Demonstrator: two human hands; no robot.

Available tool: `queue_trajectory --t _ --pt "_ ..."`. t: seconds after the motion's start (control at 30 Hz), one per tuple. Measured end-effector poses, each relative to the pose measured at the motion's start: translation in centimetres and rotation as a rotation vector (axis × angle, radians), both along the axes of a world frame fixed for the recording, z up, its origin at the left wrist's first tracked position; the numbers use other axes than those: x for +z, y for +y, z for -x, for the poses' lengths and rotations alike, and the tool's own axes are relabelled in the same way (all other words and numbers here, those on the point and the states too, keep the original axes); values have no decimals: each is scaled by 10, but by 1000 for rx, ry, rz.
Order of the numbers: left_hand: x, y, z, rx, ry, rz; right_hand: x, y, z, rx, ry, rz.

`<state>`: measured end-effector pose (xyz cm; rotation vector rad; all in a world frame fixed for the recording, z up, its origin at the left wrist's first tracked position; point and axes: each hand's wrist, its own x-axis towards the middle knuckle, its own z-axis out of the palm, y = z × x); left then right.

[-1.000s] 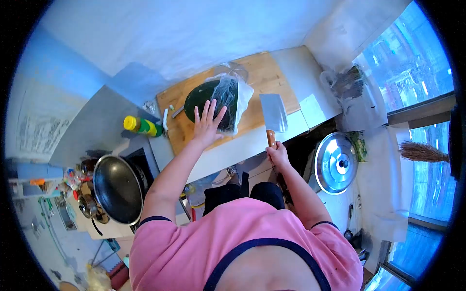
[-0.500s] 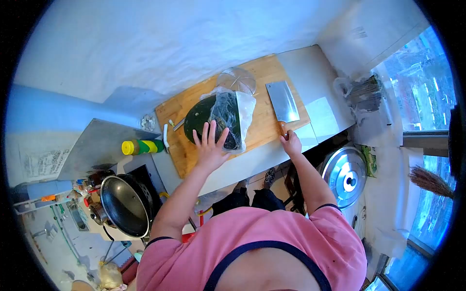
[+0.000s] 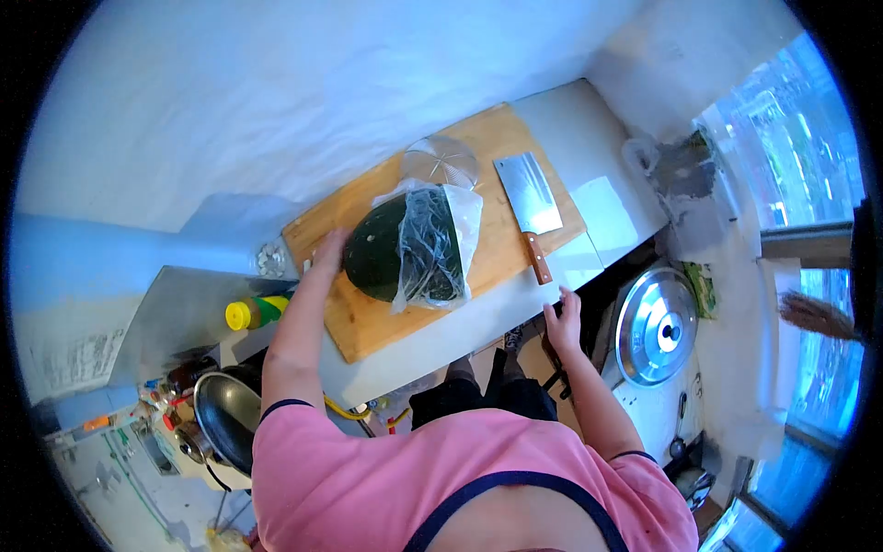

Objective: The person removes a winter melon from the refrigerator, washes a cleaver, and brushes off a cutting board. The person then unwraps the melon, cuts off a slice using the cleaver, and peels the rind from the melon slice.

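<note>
Steel lies out of my grip: the broad rectangular cleaver (image 3: 529, 195) with a brown wooden handle rests flat on the pale-yellow rectangular wooden cutting board (image 3: 349, 333). As far as I can judge, the large dark-green melon or gourd (image 3: 371, 256) is already flat at its right end, probably from a cut, while the wrap is still on and the rind I can see is unsliced. My right hand (image 3: 566, 322) hangs off the front of the white tabletop (image 3: 618, 152), near the handle, fingers curled loosely apart around nothing. My left hand (image 3: 329, 253) is at the rounded left end; its fingertips are partly hidden, so I cannot tell whether they touch the rind or pinch anything.

The melon or gourd lies mid-board, between left hand and cleaver. Its skin is dark and mostly smooth. Clear, crinkled plastic film (image 3: 428, 248) bunches over its right half, and a whitish layer (image 3: 467, 216) shows along the flat end; I cannot make out the flesh.
</note>
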<state>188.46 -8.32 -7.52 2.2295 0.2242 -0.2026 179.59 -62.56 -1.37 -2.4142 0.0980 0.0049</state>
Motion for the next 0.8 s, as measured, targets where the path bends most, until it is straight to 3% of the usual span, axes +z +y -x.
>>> queue_trajectory --t 0.03,0.1,0.17,0.2,0.27,0.4,0.47,0.6,0.67,0.73,0.8 --pt "31 -17 -2 90 80 23 5 -7 22 -29 58 -38" --pt "32 -15 -12 163 158 50 6 -21 70 -93 152 -51" --pt "-13 22 -29 226 317 227 -2 -35 116 -151 192 -23" --pt "13 11 -30 202 320 226 -4 -40 137 -197 274 -35" --pt "117 -24 -30 -158 -49 -595 -10 -44 166 -273 353 -49" --pt "170 -45 -21 -81 -89 -627 -15 -49 191 -236 367 -100" --pt "191 -57 -2 18 -334 -510 -19 -54 191 -171 293 -136" --pt "227 -120 76 18 -473 -436 -25 -68 200 -150 220 -218" --pt "222 -165 135 105 -263 210 -27 -82 214 -185 290 -273" --pt "227 -226 204 155 1 580 -25 -101 244 -189 279 -377" --pt "199 -275 272 143 108 708 -16 -122 274 -225 358 -463"
